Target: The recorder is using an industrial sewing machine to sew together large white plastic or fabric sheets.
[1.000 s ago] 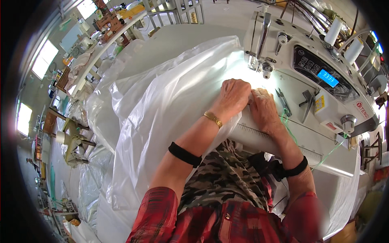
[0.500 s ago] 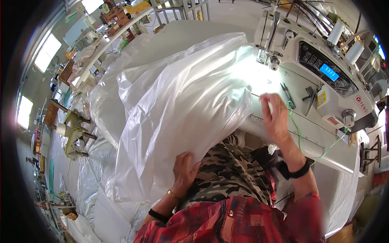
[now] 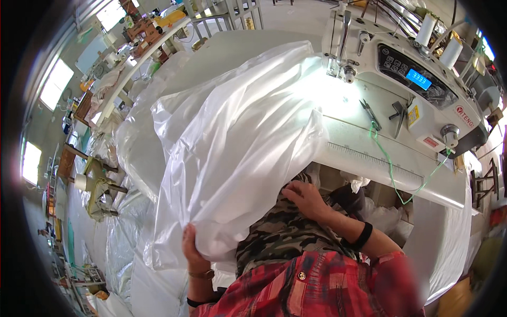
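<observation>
A large white plastic sheet [image 3: 232, 153], thin and crinkled, spreads from the sewing machine's lit needle area [image 3: 338, 79] down toward my lap. My left hand [image 3: 195, 251] grips its near left part, thumb on top; the other fingers are hidden beneath the sheet, which bulges there. Over my camouflage-covered lap, my right hand [image 3: 309, 201] is at the sheet's near right edge, fingers loosely bent and slightly apart, with no clear grip on it. A pair of thread snips [image 3: 371, 114] lies on the machine bed, with green thread [image 3: 390, 164] trailing from it.
The white sewing machine head [image 3: 401, 68] with a lit blue display stands at the right, with thread cones [image 3: 450, 52] behind. A dark metal tool [image 3: 400, 117] lies by its base. A ruler strip [image 3: 375, 158] runs along the table's front. A small stool [image 3: 95, 182] stands left.
My right hand has come down and left from above the table edge to the sheet's near edge. My left hand has moved left and taken hold of the sheet. The view has shifted slightly.
</observation>
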A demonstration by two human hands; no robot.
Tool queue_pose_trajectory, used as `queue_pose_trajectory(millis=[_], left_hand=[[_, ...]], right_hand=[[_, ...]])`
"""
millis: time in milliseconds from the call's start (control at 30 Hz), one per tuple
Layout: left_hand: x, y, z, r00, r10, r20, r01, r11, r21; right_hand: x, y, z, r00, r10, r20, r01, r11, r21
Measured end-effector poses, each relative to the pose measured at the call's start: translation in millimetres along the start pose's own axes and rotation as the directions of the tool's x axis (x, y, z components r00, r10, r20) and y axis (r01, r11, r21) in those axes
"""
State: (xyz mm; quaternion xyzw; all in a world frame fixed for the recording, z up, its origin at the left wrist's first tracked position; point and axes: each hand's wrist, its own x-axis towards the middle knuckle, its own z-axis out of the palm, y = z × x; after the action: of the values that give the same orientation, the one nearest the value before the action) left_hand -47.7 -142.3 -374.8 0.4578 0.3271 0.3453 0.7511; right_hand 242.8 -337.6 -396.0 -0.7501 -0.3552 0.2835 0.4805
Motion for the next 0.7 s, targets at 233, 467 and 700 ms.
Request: queue_pose_trajectory(millis=[233, 467, 700], left_hand=[[61, 39, 22, 0.999, -0.023, 0.025, 0.016, 0.965, 0.262], [55, 50, 37, 0.995, 0.025, -0.101, -0.014, 0.994, 0.105], [46, 49, 56, 0.984, -0.017, -0.176, 0.037, 0.993, 0.112]], right_hand=[[21, 14, 29, 0.998, 0.062, -0.027, -0.042, 0.887, 0.46], [0, -21, 31, 0.991, 0.04, -0.128, 0.034, 0.85, 0.526], [15, 2, 55, 0.995, -0.049, -0.09, 0.062, 0.987, 0.146]])
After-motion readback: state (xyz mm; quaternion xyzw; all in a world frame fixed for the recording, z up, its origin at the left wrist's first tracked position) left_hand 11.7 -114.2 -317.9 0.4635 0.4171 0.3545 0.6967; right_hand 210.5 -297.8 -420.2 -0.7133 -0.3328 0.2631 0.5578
